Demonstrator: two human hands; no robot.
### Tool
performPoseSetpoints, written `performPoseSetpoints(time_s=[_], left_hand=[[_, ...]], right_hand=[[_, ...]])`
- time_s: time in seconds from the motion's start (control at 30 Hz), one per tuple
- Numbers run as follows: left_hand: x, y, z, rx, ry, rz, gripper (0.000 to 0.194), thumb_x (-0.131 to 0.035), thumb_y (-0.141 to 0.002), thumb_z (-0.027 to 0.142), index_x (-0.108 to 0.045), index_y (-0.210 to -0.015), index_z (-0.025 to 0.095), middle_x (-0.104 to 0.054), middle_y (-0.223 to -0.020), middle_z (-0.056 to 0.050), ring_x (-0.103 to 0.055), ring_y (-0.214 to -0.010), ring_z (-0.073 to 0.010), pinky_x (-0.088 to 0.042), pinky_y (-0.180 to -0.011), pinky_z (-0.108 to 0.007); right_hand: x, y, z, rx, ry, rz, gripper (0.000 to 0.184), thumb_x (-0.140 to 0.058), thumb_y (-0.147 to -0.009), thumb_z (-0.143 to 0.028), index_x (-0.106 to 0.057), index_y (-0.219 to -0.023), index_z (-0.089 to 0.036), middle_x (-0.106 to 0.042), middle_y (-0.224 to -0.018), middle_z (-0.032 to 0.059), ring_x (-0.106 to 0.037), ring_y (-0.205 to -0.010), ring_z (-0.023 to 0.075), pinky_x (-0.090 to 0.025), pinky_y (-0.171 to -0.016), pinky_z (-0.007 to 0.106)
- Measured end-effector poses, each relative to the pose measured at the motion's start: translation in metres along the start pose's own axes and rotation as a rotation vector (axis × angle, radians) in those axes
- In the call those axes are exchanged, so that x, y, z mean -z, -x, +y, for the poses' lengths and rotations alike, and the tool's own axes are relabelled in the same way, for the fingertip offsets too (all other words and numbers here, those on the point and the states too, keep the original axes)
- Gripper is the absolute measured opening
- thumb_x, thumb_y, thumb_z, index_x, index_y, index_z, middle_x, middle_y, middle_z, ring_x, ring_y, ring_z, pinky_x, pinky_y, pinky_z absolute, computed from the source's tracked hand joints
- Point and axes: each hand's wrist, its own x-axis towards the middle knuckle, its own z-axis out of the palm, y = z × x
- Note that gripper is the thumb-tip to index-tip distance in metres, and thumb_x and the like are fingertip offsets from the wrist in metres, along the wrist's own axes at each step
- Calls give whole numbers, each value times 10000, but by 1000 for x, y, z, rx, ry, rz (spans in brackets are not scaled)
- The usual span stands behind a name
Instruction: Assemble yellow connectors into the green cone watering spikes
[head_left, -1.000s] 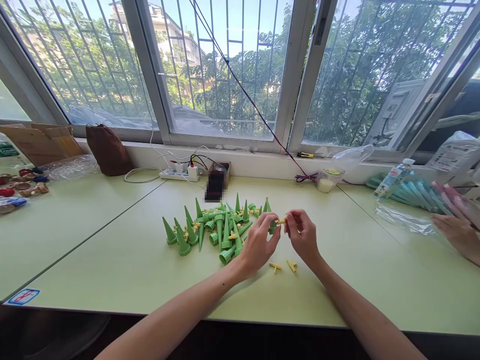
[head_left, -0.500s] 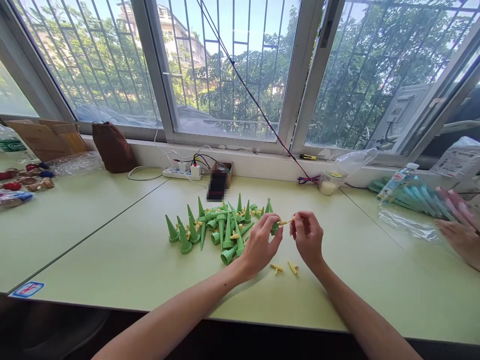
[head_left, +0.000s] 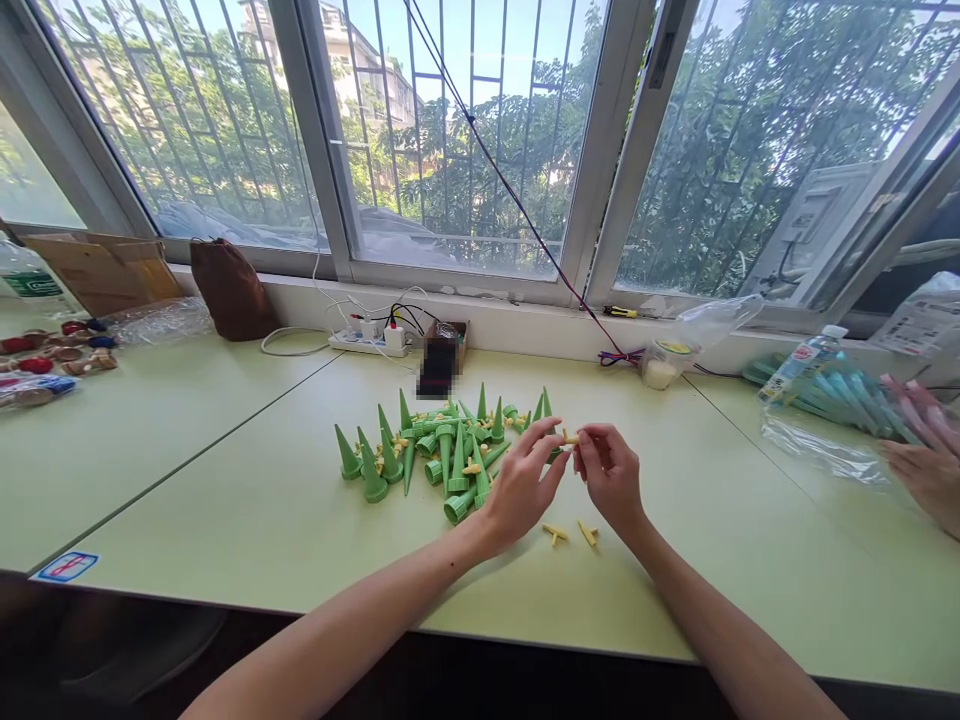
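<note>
A pile of green cone-shaped spikes [head_left: 442, 450] with small yellow pieces among them lies on the pale green table [head_left: 225, 500]. My left hand [head_left: 521, 485] is closed round one green spike at the pile's right edge. My right hand [head_left: 607, 470] pinches a small yellow piece [head_left: 570, 437] and holds it against that spike, the two hands almost touching. Two more yellow pieces [head_left: 570, 532] lie on the table just below my hands.
A power strip [head_left: 367, 342] with cables, a brown pouch [head_left: 229, 290] and a cardboard box [head_left: 97, 270] line the window sill. A small jar [head_left: 660, 368] stands at the back right. Another person's hand [head_left: 922, 460] handles teal and pink items over a plastic bag [head_left: 817, 445] at the right.
My hands stay together at the pile's right edge; the right hand has drawn the yellow piece in closer to the spike. The view has shifted slightly.
</note>
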Motion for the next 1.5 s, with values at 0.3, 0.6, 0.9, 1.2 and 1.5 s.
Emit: performPoseSetpoints(time_s=[0.3,0.6,0.9,1.2,1.5], left_hand=[[3,-3,-2,-43,-16,45,180,-499,-961,166,-622,-1076,226,-492,-1445,-111,-682,-952,-160,-574,-873,-345],[3,-3,-4,-39,-16,81,192,-522,-939,130,-647,-1054,221,-498,-1438,-120,-672,-927,-149,-578,-836,-325],[3,-2,-4,-22,-28,71,172,-527,-936,132,-654,-1009,222,-548,-1371,-107,-660,-915,-144,-565,-848,-322],[1,-2,-3,-33,-33,80,161,-544,-924,123,-649,-1008,211,-582,-1289,-105,-650,-906,-147,-565,-852,-320],[-1,-1,-5,-73,-26,99,154,-547,-927,125,-640,-1022,201,-574,-1274,-112,-650,-895,-144,-570,-837,-318]], right_hand=[[0,1,-6,39,1,-37,121,-547,-959,-323,-585,-932,-211,-589,-715,0,-538,-540,116,-525,-517,263],[-1,1,-7,54,10,-82,120,-562,-949,-327,-594,-988,-218,-620,-849,40,-618,-679,149,-573,-577,279],[-2,2,-4,38,63,-66,139,-544,-958,-331,-587,-911,-208,-617,-785,29,-608,-684,156,-553,-610,285],[-2,1,-6,44,112,-62,242,-513,-972,-360,-579,-805,-198,-580,-652,-4,-531,-555,127,-472,-525,246],[-1,-2,-5,46,167,-75,358,-455,-995,-370,-537,-698,-187,-484,-535,-41,-422,-464,94,-377,-477,222]])
